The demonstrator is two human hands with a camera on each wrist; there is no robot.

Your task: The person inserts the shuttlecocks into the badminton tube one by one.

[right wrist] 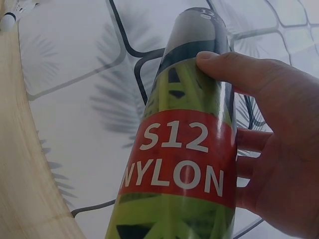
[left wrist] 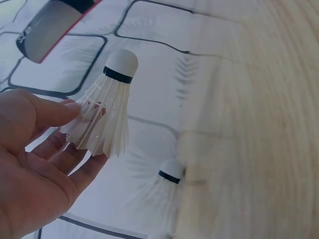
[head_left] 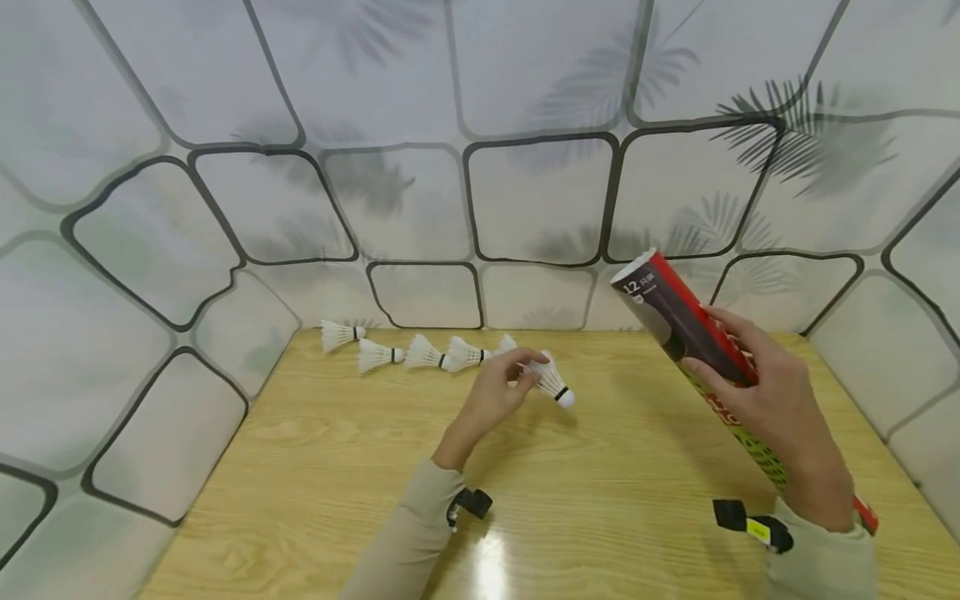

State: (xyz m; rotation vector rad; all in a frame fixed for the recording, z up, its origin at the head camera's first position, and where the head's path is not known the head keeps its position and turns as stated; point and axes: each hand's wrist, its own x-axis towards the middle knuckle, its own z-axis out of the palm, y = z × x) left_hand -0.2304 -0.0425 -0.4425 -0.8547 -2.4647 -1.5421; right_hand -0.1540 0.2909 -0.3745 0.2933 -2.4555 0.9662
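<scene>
My left hand (head_left: 495, 392) pinches a white shuttlecock (head_left: 551, 382) by its feathered skirt. In the left wrist view that shuttlecock (left wrist: 102, 109) has its cork upward in the picture, thumb on one side and fingers on the other. My right hand (head_left: 772, 400) grips a long shuttlecock tube (head_left: 675, 321), tilted with its upper end toward the left and the wall. The right wrist view shows the tube's green and red label (right wrist: 174, 154) reading "S12 NYLON", with the thumb laid along its side.
Several more shuttlecocks, among them one at the left end (head_left: 341, 335), lie in a row along the back of the wooden table (head_left: 337, 467). Behind them rises a patterned backdrop (head_left: 540, 200) with leaf prints, which also closes in the left and right sides.
</scene>
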